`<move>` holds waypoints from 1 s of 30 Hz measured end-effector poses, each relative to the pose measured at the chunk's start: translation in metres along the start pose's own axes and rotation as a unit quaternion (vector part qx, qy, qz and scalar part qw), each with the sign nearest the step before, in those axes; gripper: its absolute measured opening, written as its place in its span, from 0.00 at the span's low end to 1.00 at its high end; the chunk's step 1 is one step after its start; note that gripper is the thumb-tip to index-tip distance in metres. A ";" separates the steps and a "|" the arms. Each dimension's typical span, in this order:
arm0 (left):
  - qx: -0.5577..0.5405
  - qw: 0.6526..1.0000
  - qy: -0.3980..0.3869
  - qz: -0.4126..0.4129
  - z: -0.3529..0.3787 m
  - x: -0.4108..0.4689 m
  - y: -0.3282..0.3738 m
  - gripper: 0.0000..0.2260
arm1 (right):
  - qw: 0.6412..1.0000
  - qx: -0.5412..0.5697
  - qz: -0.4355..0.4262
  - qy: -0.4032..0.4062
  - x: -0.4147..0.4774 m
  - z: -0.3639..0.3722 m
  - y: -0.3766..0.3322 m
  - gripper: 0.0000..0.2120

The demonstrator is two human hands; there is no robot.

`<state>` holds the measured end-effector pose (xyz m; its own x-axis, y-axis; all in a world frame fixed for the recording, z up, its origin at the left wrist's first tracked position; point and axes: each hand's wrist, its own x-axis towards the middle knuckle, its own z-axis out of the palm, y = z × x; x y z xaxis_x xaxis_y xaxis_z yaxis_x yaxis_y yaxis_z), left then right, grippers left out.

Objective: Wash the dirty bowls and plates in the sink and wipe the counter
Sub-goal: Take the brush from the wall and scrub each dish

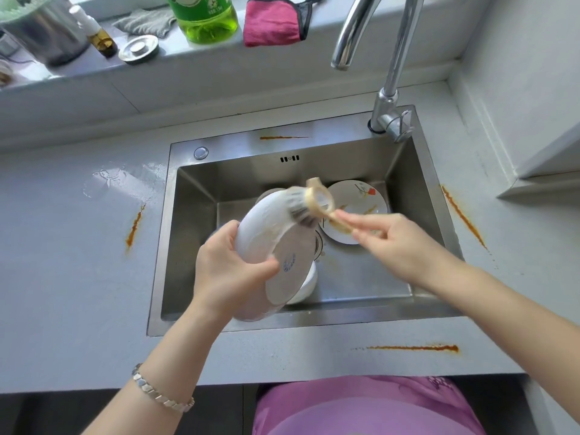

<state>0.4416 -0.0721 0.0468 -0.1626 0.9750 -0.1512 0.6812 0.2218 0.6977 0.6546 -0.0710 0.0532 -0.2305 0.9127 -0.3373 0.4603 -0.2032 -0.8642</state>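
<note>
Left fingers (223, 235): curled round the near rim of the white bowl (266, 221), thumb pressed on its underside beside the blue maker's mark.
Left hand (229, 271): held that bowl tilted, base toward me, over the 8 o'clock part of the sink (194, 230).
Right fingers (354, 219): pinched narrow on the handle of the brush (314, 202); it was blurred, so I could not tell the exact hold.
Right hand (392, 243): came in from 3 o'clock, with the bristles against the bowl's far outer wall.
Under the bowl: a second bowl (306, 287) sat in the basin, partly hidden; I could not tell whether it was clean.
Flowered plate (357, 196): lay flat at 1 o'clock in the basin, smeared with brownish sauce.
Faucet (389, 89): stood at 1 o'clock on the rim; I saw no water running.
Counter (78, 262): orange streaks at 9 o'clock (134, 227), 3 o'clock (463, 216) and 5 o'clock (414, 347), plus a wet patch (119, 180) at 10 o'clock.
Pink cloth (271, 22): lay folded on the ledge at 12 o'clock.
Progress: I judged it early, with one bowl under the brush, the plate not yet washed and the counter not yet wiped.
</note>
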 end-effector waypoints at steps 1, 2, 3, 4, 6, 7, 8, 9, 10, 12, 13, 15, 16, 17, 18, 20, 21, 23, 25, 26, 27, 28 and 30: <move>0.004 1.000 -0.002 0.007 0.000 0.000 0.001 0.18 | 1.000 0.001 0.023 0.009 0.004 -0.003 0.002 0.19; 0.004 1.000 -0.003 0.010 -0.001 0.000 0.001 0.18 | 1.000 0.010 0.016 0.007 0.001 -0.002 0.001 0.19; -0.003 1.000 -0.002 0.006 -0.001 0.001 0.001 0.17 | 1.000 0.013 -0.011 -0.012 -0.003 0.002 0.000 0.19; -0.013 1.000 0.001 -0.002 -0.001 0.003 0.001 0.17 | 0.999 0.016 -0.036 -0.036 -0.010 0.008 -0.003 0.19; -0.022 1.000 0.001 -0.014 -0.003 0.005 0.000 0.17 | 0.997 0.011 -0.062 -0.052 -0.015 0.014 -0.005 0.19; -0.022 1.000 0.002 -0.018 -0.003 0.005 0.000 0.16 | 0.998 0.015 -0.040 -0.039 -0.009 0.010 -0.001 0.19; -0.023 1.000 0.004 -0.020 -0.003 0.004 0.000 0.15 | 1.000 0.020 -0.007 -0.012 -0.001 0.005 0.003 0.18; -0.025 1.000 0.006 -0.018 -0.003 0.004 0.000 0.14 | 1.000 0.021 0.018 0.006 0.004 0.001 0.003 0.18; -0.025 1.000 0.005 -0.016 -0.003 0.003 0.001 0.13 | 0.999 0.025 0.021 0.007 0.004 0.000 0.004 0.18; -0.029 0.999 0.006 -0.020 -0.002 0.005 0.000 0.15 | 0.999 0.040 -0.012 -0.020 -0.003 0.007 -0.001 0.18; -0.038 0.999 0.006 -0.027 -0.002 0.005 -0.001 0.15 | 0.997 0.050 -0.030 -0.041 -0.009 0.012 -0.006 0.18; -0.061 0.997 0.002 -0.038 -0.002 0.004 0.000 0.15 | 0.996 0.041 -0.054 -0.048 -0.010 0.013 -0.010 0.19; -0.070 0.997 0.000 -0.043 -0.002 0.002 0.001 0.14 | 0.998 0.045 -0.035 -0.028 -0.004 0.007 -0.004 0.19; -0.078 0.996 0.000 -0.047 -0.002 0.000 0.002 0.14 | 0.999 0.050 -0.007 0.000 0.003 0.002 -0.001 0.19; -0.084 0.995 0.000 -0.049 -0.002 -0.002 0.003 0.13 | 0.999 0.046 0.016 0.020 0.007 -0.002 0.001 0.18; -0.081 0.996 0.001 -0.046 -0.001 -0.002 0.004 0.12 | 0.998 0.059 0.011 0.023 0.006 0.001 0.002 0.18; -0.079 0.996 0.001 -0.045 0.000 -0.002 0.003 0.11 | 0.998 0.068 -0.005 0.006 0.002 0.004 0.001 0.19; -0.077 0.996 0.000 -0.044 0.002 -0.001 0.003 0.11 | 0.997 0.072 -0.027 -0.020 -0.003 0.010 -0.002 0.18; -0.077 0.996 0.003 -0.044 0.003 -0.002 0.001 0.12 | 0.997 0.071 0.004 -0.004 0.004 0.004 0.001 0.18; -0.077 0.996 0.004 -0.045 0.003 -0.003 0.001 0.12 | 0.997 0.074 0.023 0.008 0.008 0.001 0.003 0.18; -0.078 0.996 0.004 -0.045 0.004 -0.003 0.001 0.13 | 0.997 0.071 0.033 0.013 0.009 0.000 0.004 0.18; -0.080 0.996 0.005 -0.047 0.004 -0.002 0.001 0.14 | 0.997 0.077 0.031 0.011 0.009 0.001 0.004 0.18; -0.088 0.995 0.010 -0.051 0.004 -0.001 0.000 0.14 | 0.996 0.083 0.006 -0.022 0.003 0.006 0.000 0.18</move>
<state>0.4448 -0.0730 0.0445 -0.2408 0.9465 -0.2146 0.5254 0.3131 0.7912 0.6487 -0.0702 0.0495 -0.2654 0.8937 -0.3617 0.3166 -0.2736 -0.9082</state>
